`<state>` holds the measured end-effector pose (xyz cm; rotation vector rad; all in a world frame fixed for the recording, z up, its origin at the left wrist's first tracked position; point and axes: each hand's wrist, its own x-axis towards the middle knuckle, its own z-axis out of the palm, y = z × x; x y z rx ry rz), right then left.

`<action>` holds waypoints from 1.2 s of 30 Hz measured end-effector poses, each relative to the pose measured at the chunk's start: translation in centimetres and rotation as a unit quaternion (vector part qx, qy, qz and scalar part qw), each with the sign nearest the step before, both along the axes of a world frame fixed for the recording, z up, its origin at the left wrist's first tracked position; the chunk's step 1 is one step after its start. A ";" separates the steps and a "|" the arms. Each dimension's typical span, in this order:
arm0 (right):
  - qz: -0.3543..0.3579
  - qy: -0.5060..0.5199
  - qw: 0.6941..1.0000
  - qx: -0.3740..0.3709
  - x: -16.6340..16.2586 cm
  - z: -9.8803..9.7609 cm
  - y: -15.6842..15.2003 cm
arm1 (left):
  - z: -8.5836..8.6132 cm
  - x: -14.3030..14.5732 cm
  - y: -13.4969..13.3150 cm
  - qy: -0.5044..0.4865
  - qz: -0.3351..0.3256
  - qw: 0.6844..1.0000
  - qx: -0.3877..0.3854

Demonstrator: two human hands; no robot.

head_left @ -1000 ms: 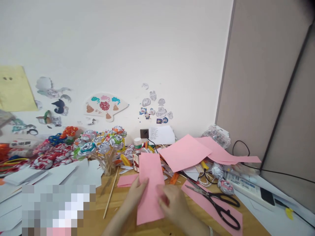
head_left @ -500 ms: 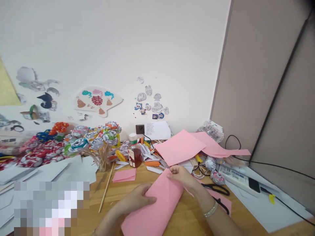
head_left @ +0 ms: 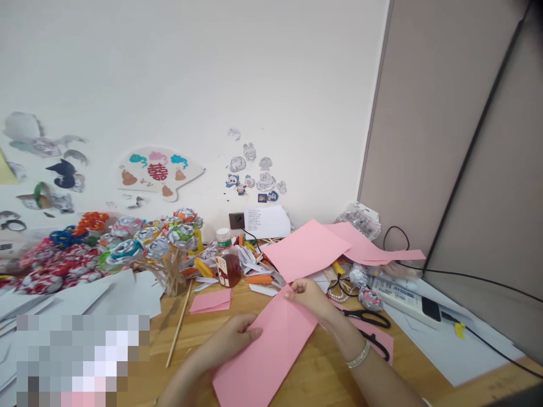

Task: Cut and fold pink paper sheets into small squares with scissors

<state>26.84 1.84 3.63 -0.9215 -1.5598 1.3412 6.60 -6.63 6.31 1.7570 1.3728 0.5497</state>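
A long pink paper strip [head_left: 271, 353] lies slanted on the wooden desk [head_left: 322, 379], running from lower left to upper right. My left hand [head_left: 231, 339] rests flat on its left edge, fingers stretched out and pressing it down. My right hand [head_left: 309, 297] pinches the strip's far upper end between thumb and fingers; a bracelet sits on that wrist. Black scissors [head_left: 371, 328] lie just right of my right forearm on another pink piece.
Larger pink sheets [head_left: 314, 249] lie behind the hands. A small folded pink piece [head_left: 212, 301], a brown bottle [head_left: 227, 265], paper roses on sticks [head_left: 161, 249], a wooden stick [head_left: 178, 328] and white sheets [head_left: 106, 294] crowd the left. A power strip [head_left: 403, 297] and cables sit right.
The strip went from upright in both hands to lying slanted on the desk. My right hand moved up to its far end. The view has drifted slightly right.
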 end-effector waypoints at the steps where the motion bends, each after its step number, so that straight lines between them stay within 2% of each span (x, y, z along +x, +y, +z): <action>1: 0.002 0.000 1.000 0.001 0.0 -0.1 0.0 | 0.0 0.0 0.0 -0.004 -0.001 1.000 -0.002; 8: 0.018 -0.021 1.000 0.011 -1.2 -1.0 -0.5 | -1.0 0.8 0.4 -0.032 0.019 0.999 0.038; 11: 0.025 -0.025 0.999 0.015 -1.6 -1.3 -0.6 | -0.9 1.0 0.2 -0.038 0.029 0.998 0.039; 15: 0.054 -0.032 0.998 0.009 -1.6 -1.5 -0.5 | -0.2 1.2 -0.4 -0.083 0.005 0.996 -0.011; 18: 0.089 -0.045 0.995 0.005 -1.5 -1.6 -0.6 | -0.4 1.6 -0.7 -0.114 -0.029 0.991 -0.064; 24: 0.122 -0.071 0.990 0.020 -1.2 -1.9 -0.4 | -1.6 2.3 -0.4 -0.150 0.018 0.987 -0.062; 28: 0.129 -0.083 0.988 0.018 -1.2 -2.4 -0.1 | -1.3 2.2 -0.5 -0.216 -0.007 0.973 -0.086; 32: 0.133 -0.085 0.987 0.015 -1.4 -2.8 -0.1 | -0.8 2.2 -0.6 -0.203 0.014 0.973 -0.110; 36: 0.144 -0.081 0.986 0.018 -1.5 -2.4 -0.4 | -1.8 2.1 0.1 -0.197 0.045 0.978 -0.057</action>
